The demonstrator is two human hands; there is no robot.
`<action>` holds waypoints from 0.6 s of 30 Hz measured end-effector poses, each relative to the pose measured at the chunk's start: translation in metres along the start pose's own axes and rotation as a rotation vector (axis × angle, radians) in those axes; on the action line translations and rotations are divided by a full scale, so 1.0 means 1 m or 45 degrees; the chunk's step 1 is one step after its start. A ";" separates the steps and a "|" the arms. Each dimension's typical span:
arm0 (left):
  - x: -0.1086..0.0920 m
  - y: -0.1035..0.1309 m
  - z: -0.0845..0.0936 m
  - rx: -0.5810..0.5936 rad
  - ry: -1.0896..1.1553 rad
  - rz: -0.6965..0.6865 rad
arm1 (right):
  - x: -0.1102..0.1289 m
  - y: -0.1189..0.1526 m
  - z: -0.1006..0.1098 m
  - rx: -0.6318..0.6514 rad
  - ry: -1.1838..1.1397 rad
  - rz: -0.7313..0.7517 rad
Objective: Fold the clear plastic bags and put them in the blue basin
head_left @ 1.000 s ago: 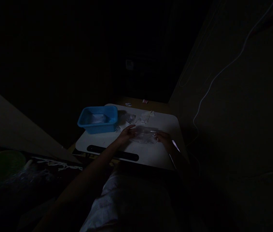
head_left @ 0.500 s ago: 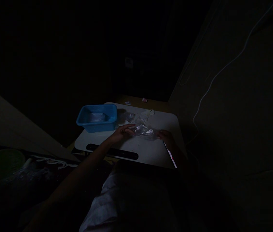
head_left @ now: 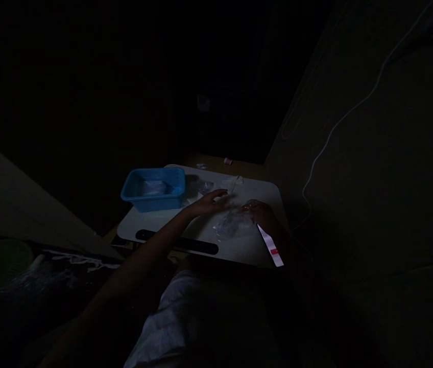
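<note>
Over a small white table [head_left: 239,248], my left hand [head_left: 209,203] is held with its fingers apart and nothing in them. My right hand [head_left: 258,210] is closed on a clear plastic bag [head_left: 235,225], which hangs crumpled below and to the left of its fingers. More clear plastic [head_left: 203,186] lies behind my left hand. A blue basin [head_left: 159,203] stands at the table's left, with a pale, see-through packet [head_left: 153,187] inside. Beside my right wrist is a phone [head_left: 271,247] with its screen lit.
A dark slot runs along the table's near edge. Beyond the far edge lie a small pink-and-white item [head_left: 227,161] and a white scrap [head_left: 201,166]. A green basket [head_left: 2,263] is at the lower left. A white cable [head_left: 329,138] hangs at the right.
My left hand has come off the plastic bag and moved slightly right and up. The bag has dropped lower, still in my right hand. More of the phone's lit screen shows.
</note>
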State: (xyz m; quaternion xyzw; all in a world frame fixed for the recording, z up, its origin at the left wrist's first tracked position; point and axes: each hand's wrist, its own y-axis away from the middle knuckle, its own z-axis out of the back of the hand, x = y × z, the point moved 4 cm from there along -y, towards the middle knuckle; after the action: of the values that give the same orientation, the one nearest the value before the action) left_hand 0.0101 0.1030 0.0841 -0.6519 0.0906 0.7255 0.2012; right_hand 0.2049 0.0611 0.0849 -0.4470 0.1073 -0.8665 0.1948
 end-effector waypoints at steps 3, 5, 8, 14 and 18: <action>-0.003 -0.001 -0.030 0.368 0.177 0.140 | 0.011 0.000 0.007 0.039 -0.226 -0.059; 0.000 0.000 -0.042 0.504 0.285 0.241 | 0.014 0.002 0.013 0.040 -0.390 -0.120; 0.006 0.002 -0.046 0.538 0.371 0.334 | 0.013 0.005 0.020 0.059 -0.533 -0.225; 0.006 0.014 -0.047 0.440 0.337 0.358 | 0.016 0.006 0.025 0.024 -0.455 -0.437; -0.001 0.021 -0.064 0.412 0.180 0.334 | 0.035 0.001 0.021 -0.010 -0.406 -0.445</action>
State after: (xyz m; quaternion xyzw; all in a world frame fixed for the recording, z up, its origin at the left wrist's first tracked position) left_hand 0.0594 0.0588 0.0736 -0.6430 0.3038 0.6739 0.2001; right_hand 0.2042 0.0453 0.1227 -0.5908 -0.0003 -0.8050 0.0544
